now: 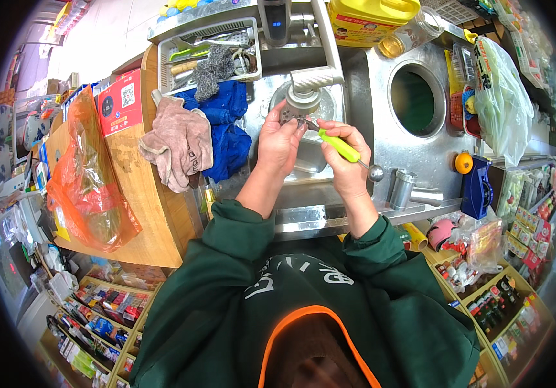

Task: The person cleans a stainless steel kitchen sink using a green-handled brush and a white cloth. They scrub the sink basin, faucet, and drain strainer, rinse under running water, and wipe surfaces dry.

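Over a stainless steel sink (307, 191), both my hands are beneath the pull-out tap head (304, 94). In my right hand (348, 160) is a melon baller (340, 146) with a lime-green handle, its round metal scoop pointing down to the right. My left hand (280, 143) has its fingers closed about the tool's other, metal end, close under the tap's perforated face. Those fingers partly hide that end; whether they hold anything else cannot be told. Below them a metal container (311, 156) sits in the basin.
Left of the basin lie a pinkish work glove (178, 140) and blue cloth (227, 150). A white utensil basket (161, 63) is behind them. At right are a round opening (411, 99) in the steel counter, metal cylinders (404, 189) and a blue tape dispenser (477, 186).
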Action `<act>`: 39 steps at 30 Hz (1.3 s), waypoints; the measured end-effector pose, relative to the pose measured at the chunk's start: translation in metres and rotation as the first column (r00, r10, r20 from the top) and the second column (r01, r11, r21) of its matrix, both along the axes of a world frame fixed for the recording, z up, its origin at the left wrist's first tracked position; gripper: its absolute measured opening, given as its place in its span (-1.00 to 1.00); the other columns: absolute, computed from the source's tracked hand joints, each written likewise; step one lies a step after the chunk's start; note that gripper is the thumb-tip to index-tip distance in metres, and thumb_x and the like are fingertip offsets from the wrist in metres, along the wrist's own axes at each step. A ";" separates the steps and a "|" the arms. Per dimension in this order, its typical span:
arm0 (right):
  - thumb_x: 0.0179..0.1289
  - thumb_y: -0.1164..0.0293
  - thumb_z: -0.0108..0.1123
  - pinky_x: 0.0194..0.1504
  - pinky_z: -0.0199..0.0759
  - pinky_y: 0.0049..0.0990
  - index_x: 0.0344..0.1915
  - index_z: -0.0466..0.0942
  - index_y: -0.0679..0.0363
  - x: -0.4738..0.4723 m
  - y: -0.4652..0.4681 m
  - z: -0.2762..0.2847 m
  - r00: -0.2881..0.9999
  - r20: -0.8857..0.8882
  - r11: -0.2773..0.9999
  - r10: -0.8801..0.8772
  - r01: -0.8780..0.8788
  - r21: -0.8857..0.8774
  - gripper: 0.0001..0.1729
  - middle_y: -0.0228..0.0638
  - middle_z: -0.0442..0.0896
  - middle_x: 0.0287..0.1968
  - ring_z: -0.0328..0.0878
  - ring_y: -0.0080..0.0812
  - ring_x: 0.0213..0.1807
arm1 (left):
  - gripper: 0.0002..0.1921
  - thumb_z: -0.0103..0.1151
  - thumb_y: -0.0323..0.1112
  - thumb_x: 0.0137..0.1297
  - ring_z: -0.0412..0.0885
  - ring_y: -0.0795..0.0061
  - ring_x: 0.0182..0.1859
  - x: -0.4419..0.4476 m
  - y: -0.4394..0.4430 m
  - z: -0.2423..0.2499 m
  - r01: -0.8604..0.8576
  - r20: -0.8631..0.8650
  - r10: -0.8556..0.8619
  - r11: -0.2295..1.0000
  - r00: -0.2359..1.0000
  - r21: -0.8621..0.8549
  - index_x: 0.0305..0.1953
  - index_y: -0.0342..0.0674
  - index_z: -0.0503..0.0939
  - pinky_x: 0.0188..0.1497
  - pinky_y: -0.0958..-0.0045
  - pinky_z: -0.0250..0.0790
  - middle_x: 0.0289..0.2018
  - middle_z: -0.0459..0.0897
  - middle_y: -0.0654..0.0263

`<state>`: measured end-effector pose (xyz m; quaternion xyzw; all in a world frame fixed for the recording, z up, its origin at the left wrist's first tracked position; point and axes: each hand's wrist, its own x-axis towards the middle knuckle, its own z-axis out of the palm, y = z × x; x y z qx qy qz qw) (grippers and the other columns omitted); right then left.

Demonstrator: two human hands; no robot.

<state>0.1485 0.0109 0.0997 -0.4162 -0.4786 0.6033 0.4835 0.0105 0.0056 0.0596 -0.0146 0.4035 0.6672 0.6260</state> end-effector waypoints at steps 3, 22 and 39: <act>0.10 0.74 0.18 0.21 0.39 -0.38 -0.22 0.52 0.28 0.001 0.000 0.001 0.996 0.076 0.997 0.054 -0.058 0.058 -0.76 -0.18 0.63 0.03 0.55 -0.33 0.14 | -0.58 -0.14 -0.70 0.36 0.52 0.12 0.22 0.001 0.001 0.002 0.014 -0.032 -0.014 1.000 0.999 0.010 0.23 -0.36 0.32 0.31 0.17 0.39 0.15 0.50 0.04; 0.30 0.66 0.14 0.25 0.45 -0.24 -0.10 0.46 0.32 -0.005 -0.008 0.008 0.963 -0.141 0.965 -0.228 0.204 -0.168 -0.82 -0.11 0.57 0.06 0.52 -0.20 0.19 | -0.62 -0.08 -0.65 0.39 0.51 0.21 0.20 0.010 0.001 -0.007 -0.068 0.014 0.067 0.991 0.998 0.116 0.20 -0.25 0.38 0.27 0.21 0.39 0.13 0.52 0.12; 0.18 0.70 0.21 0.21 0.37 -0.39 -0.17 0.51 0.29 0.000 -0.010 0.009 0.989 -0.101 0.990 -0.109 0.098 -0.104 -0.79 -0.17 0.61 0.04 0.52 -0.38 0.13 | -0.55 -0.31 -0.28 0.52 0.43 -0.02 0.28 0.003 0.005 0.001 -0.078 0.248 0.046 0.990 0.968 0.121 0.29 -0.43 0.27 0.29 0.08 0.38 0.20 0.46 -0.09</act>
